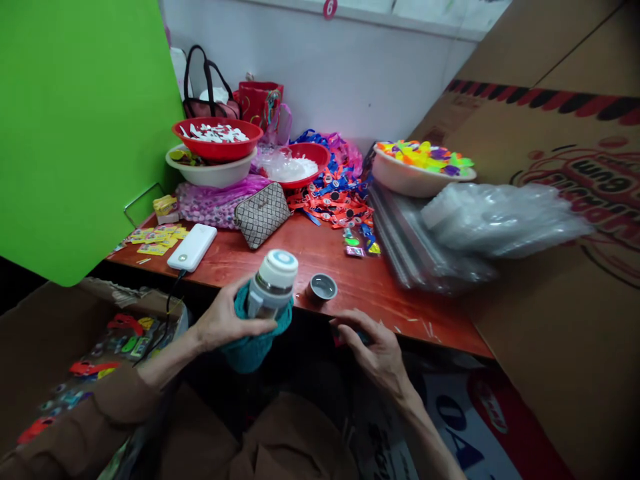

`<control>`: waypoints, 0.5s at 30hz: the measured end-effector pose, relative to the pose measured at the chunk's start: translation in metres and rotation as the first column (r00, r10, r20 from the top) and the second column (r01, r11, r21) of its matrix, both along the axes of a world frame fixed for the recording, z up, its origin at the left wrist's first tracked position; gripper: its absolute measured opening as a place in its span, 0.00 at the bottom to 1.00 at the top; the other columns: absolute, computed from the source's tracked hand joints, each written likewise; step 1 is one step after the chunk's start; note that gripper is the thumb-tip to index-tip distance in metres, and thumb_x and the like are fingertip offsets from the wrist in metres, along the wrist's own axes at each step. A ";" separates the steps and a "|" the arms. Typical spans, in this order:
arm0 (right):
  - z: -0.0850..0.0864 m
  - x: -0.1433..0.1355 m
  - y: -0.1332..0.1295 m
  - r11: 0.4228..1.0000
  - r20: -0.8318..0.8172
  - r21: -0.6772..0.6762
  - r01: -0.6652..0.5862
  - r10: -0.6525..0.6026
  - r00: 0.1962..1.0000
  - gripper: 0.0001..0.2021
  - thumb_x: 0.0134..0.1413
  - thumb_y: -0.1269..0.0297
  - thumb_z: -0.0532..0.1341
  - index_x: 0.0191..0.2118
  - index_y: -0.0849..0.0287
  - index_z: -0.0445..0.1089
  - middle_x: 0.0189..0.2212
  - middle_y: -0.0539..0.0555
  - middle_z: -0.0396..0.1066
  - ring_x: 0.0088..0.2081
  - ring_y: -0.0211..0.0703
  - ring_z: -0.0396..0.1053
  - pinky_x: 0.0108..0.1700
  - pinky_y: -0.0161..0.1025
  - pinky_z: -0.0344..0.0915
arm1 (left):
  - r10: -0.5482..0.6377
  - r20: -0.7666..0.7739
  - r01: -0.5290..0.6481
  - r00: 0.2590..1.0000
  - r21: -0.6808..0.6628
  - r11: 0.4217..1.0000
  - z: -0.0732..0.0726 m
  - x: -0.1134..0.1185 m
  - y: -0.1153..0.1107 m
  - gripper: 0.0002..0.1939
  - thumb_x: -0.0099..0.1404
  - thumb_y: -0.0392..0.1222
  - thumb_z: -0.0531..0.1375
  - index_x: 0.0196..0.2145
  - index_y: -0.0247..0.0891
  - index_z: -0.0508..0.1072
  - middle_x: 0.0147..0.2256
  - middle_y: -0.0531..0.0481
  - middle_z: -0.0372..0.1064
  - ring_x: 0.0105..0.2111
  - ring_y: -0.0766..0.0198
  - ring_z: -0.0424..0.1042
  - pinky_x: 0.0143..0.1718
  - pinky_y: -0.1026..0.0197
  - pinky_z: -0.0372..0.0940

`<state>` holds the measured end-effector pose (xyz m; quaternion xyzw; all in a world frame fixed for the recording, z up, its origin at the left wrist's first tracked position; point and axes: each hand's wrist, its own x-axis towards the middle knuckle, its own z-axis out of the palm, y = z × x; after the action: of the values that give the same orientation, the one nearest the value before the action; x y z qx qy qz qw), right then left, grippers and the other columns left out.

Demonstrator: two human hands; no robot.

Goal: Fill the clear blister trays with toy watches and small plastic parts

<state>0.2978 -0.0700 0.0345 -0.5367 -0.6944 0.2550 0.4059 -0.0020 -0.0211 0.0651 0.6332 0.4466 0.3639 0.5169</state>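
Observation:
My left hand (227, 320) is wrapped round a bottle (273, 287) with a pale lid, which sits in a teal knitted cover (253, 343). The bottle is held in front of the table's edge, tilted slightly. On the table just right of it stands a small grey cup (323, 288), with what looks like liquid inside. Below and right of the cup, my right hand (373, 347) is at the table's front edge with curled fingers. Something small and dark with a reddish edge shows under them, but I cannot make out what it is.
On the red-brown table (320, 247) lie a white power bank (193, 247), a patterned pouch (263, 215) and lanyards (335, 197). A bowl of colourful pieces (425, 167) stands behind clear plastic bags (500, 220). Cardboard (550, 280) walls the right; a green panel (85, 127) the left.

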 end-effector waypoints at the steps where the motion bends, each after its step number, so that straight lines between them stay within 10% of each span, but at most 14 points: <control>1: -0.003 -0.001 -0.001 1.000 -0.004 -0.005 0.005 -0.005 1.000 0.08 0.62 0.57 0.63 0.40 0.53 0.77 0.35 0.53 0.80 0.35 0.47 0.78 0.41 0.43 0.75 | 0.047 -0.001 -0.047 0.999 0.057 0.997 0.008 0.000 0.008 0.35 0.48 0.47 0.74 0.53 0.37 0.72 0.49 0.45 0.76 0.49 0.48 0.74 0.56 0.47 0.66; 6: -0.006 -0.015 0.000 1.000 -0.036 0.018 -0.002 0.003 0.999 0.08 0.62 0.57 0.63 0.41 0.53 0.77 0.34 0.53 0.80 0.34 0.48 0.78 0.40 0.44 0.75 | 0.155 0.079 -0.168 0.985 0.211 0.963 0.024 0.012 0.050 0.32 0.49 0.49 0.73 0.49 0.36 0.73 0.45 0.45 0.77 0.45 0.51 0.75 0.51 0.50 0.69; 15: 0.030 -0.031 0.063 0.987 -0.047 0.159 -0.030 0.038 0.998 0.08 0.62 0.58 0.63 0.40 0.55 0.77 0.36 0.54 0.79 0.37 0.46 0.76 0.42 0.43 0.73 | 0.180 0.209 -0.243 0.961 0.331 0.912 0.005 0.037 0.118 0.40 0.46 0.49 0.75 0.54 0.34 0.69 0.49 0.42 0.75 0.50 0.51 0.73 0.55 0.50 0.65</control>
<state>0.2668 -0.0074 0.0643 -0.4842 -0.7111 0.2194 0.4601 0.0346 0.0969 0.0699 0.6293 0.3929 0.5462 0.3890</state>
